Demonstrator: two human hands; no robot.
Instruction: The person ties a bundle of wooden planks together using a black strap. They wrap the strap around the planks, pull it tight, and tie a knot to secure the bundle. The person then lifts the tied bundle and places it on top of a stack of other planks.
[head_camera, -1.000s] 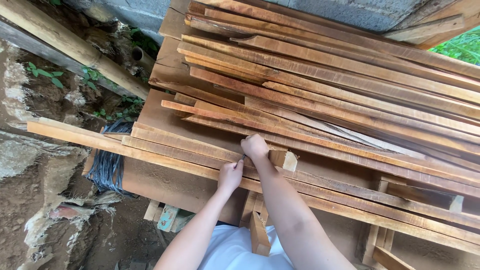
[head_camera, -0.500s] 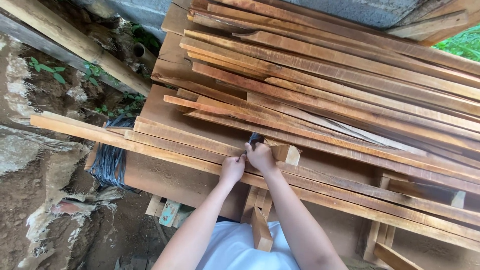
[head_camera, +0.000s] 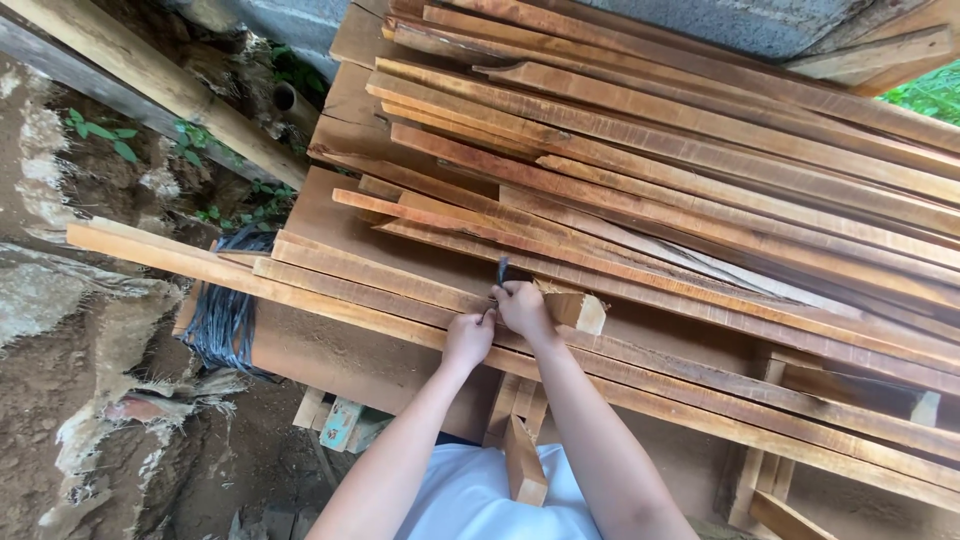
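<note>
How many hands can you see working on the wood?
2. The left hand rests on a long wooden plank near the front edge of the stack. The right hand, just beside it, grips a small dark tool against the same plank.

Both arms stretched forward; left hand (head_camera: 467, 338) and right hand (head_camera: 523, 309) fisted, touching.

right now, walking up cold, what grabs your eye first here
A big stack of long reddish-brown wooden planks fills the upper right, lying slantwise. At centre, the left hand and right hand meet on the near plank, the right holding a small dark tool upright. A coil of dark wire sits at the left end.
</note>
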